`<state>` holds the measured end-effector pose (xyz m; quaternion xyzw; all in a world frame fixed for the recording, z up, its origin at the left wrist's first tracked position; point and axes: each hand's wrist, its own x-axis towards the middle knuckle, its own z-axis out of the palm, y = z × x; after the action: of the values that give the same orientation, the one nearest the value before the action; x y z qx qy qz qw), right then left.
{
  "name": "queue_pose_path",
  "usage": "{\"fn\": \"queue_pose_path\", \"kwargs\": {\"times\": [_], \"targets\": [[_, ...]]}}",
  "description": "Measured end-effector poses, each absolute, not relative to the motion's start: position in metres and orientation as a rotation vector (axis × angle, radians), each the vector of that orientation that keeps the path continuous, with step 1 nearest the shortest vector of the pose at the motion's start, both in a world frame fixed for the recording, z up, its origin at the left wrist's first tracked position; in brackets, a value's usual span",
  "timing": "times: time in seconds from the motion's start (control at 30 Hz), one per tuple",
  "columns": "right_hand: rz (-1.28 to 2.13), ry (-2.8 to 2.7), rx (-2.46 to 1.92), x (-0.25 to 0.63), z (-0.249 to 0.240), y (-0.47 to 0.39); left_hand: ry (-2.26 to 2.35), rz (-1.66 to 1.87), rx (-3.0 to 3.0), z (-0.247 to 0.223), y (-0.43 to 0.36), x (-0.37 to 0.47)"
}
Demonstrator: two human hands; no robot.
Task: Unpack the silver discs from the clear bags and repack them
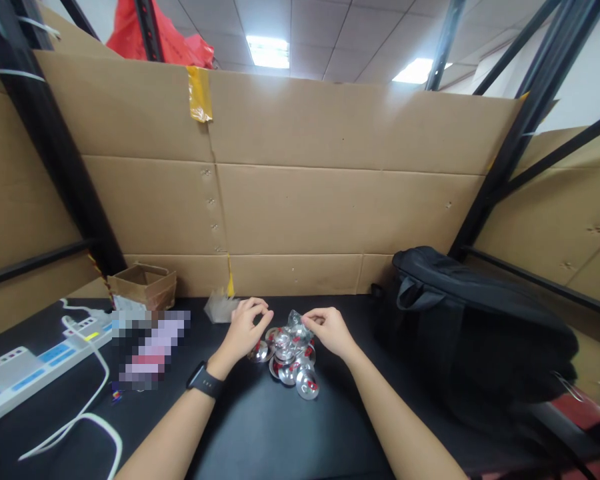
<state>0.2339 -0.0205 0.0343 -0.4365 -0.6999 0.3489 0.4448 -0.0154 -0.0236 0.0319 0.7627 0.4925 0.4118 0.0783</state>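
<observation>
Item: heap of shiny round discs with red marks. Location: black worktop, middle, between the two hands and slightly nearer the wearer. Heap roughly round, no clear long axis; front disc extends toward the wearer and to the right.

Item: clear plastic wrapper. Location: far side of the heap, on the right hand's side, at its fingertips; far closer to that hand than the width of the heap.

Left hand: beside the heap's left edge, discs lying just below and to its right. Fingers curled, gap narrow; no held item seen, cannot tell whether the tips meet. Black watch on wrist.

Right hand: at the heap's far right, fingertips pinched on the wrapper, heap to its left.

Surroundings: black bag, right; small cardboard box, far left.
</observation>
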Motion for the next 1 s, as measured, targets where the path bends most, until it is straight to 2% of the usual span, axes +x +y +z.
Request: {"fn": "queue_pose_path", "kwargs": {"times": [0.37,0.5,0.67,0.8,1.0], "targets": [[0.826,-1.331,-0.912,0.237,0.042,-0.016,1.214,1.247,2.103,0.030,-0.029,-0.005],[0.985,-1.212,-0.847,0.235,0.040,-0.014,1.017,1.342,1.735,0.025,-0.028,0.006],[1.227,-1.022,-0.761,0.222,0.039,-0.021,0.850,1.279,1.240,0.026,-0.035,0.023],[1.299,-1.059,-0.766,0.209,0.033,-0.029,0.851,1.308,1.172,0.026,-0.039,0.029],[1.147,-1.262,-0.840,0.204,0.026,-0.030,0.931,1.439,1.200,0.026,-0.034,0.021]]}}
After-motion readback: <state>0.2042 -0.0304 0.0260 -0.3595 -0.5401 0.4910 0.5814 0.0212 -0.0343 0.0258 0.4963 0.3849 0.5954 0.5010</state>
